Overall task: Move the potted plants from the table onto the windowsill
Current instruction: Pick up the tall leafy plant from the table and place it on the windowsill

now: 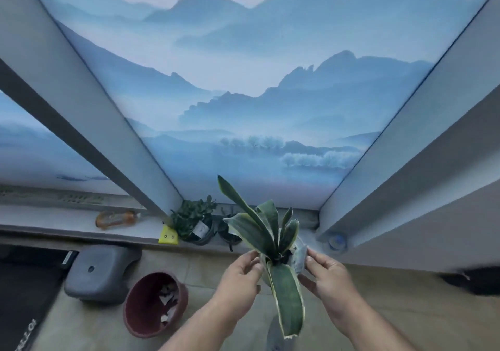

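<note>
Snake plant (266,231) in its pale pot, held off the floor just short of the windowsill (81,219); my left hand (238,277) and right hand (328,276) pinch the rim. Risk, I judge: long leaves brushing the small potted plant (193,220) already there, tipping it.

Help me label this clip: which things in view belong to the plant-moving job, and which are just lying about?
Belonging to the job:
- green sword-leaved plant in a pale pot, held by left hand and right hand
- white windowsill
- two small dark-potted plants

Lying about:
- dark red round pot
- grey plastic stool
- yellow tag
- amber bottle
</note>
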Demonstrator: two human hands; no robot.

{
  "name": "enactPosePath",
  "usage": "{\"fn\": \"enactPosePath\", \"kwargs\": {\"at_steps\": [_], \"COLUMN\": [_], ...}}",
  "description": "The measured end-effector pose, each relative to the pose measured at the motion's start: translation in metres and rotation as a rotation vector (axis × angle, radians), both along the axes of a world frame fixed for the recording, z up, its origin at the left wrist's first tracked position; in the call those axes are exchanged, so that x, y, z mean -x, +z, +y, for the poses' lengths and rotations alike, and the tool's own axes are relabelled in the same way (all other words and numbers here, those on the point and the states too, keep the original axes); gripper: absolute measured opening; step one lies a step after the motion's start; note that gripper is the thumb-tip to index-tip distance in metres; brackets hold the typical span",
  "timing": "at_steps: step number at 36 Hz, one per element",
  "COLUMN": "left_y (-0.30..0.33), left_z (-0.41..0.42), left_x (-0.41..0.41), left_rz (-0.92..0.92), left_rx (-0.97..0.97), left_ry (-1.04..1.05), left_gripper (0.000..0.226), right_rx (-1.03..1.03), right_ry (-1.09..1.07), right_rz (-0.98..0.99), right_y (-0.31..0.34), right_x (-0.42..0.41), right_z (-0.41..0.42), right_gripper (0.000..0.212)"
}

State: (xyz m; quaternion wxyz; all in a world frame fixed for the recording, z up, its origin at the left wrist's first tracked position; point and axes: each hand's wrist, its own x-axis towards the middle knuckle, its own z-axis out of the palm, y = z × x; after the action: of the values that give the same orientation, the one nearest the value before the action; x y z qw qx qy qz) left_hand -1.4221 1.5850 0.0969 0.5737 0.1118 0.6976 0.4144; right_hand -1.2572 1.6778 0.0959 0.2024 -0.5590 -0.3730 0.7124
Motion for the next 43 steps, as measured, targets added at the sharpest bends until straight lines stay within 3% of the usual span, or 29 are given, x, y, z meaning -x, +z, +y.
{"fn": "enactPosePath", "kwargs": {"at_steps": [8, 11, 12, 21, 34, 40, 43], "left_y": [-0.172, -0.204, -0.265, -0.413, -0.494, -0.487, -0.47], "left_z": [0.087, 0.11, 0.117, 0.153, 0.177, 0.177, 0.172], "left_x": [0.03, 0.043, 0.04, 0.054, 0.059, 0.055, 0.055], "left_rz": [-0.07, -0.054, -0.061, -0.049, -0.103, -0.059, -0.017], "left_rx": [0.028, 0.033, 0.044, 0.131, 0.19, 0.191, 0.232], "left_ry": [0.017, -0.009, -0.025, -0.087, -0.098, -0.141, -0.15], "left_gripper": [0.028, 0.028, 0.03, 0.031, 0.024, 0.031, 0.052], "right_rx": [0.043, 0.036, 0.056, 0.111, 0.13, 0.129, 0.121], "right_ry": [-0.035, -0.048, -0.031, -0.028, -0.036, -0.026, -0.052], "right_rz": [-0.066, -0.104, -0.097, -0.121, -0.124, -0.167, -0.215], "right_y": [-0.183, -0.224, -0.279, -0.432, -0.512, -0.511, -0.502], "right_x": [0.035, 0.049, 0.052, 0.067, 0.075, 0.073, 0.07], "right_z": [0.094, 0.119, 0.123, 0.161, 0.179, 0.178, 0.173], "right_gripper": [0.031, 0.032, 0.032, 0.028, 0.029, 0.033, 0.041]}}
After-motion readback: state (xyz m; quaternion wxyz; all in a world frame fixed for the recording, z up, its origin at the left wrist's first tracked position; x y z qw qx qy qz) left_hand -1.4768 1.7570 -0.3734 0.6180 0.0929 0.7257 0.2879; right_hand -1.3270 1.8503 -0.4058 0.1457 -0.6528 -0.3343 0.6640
